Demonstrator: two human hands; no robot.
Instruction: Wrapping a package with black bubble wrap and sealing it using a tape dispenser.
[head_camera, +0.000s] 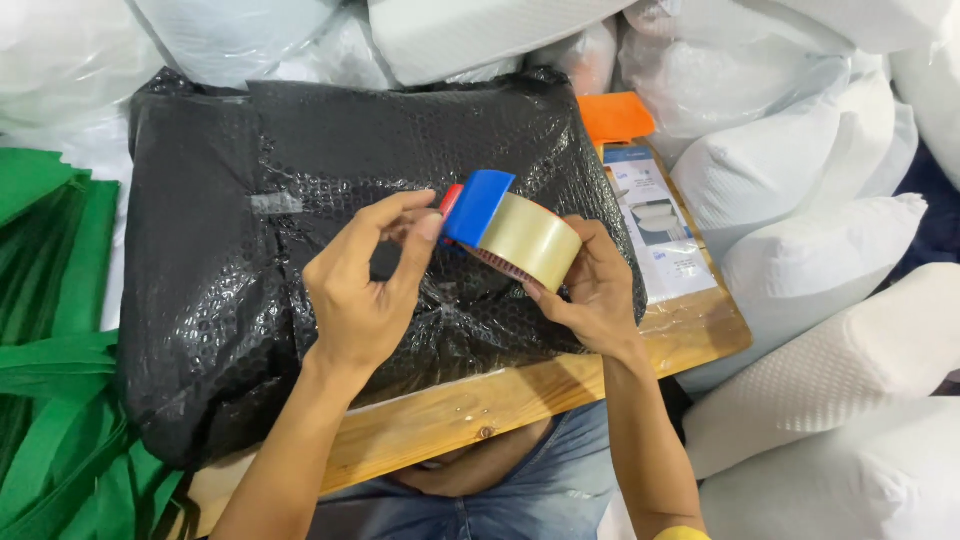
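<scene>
A big parcel wrapped in black bubble wrap (250, 250) lies on a wooden table (480, 410). Over its right half my right hand (595, 295) grips a roll of clear packing tape (535, 240) in a dispenser with a blue guard (478, 205) and a red part. My left hand (365, 285) is just left of it, thumb and fingers pinched at the dispenser's blue end where the tape comes off. A short strip of clear tape (275, 203) sticks on the wrap further left.
White pillows in clear plastic (800, 150) are piled along the back and right. Green fabric bags (50, 350) lie at the left. An orange piece (615, 115) and a printed sheet (660, 230) rest on the table's right end.
</scene>
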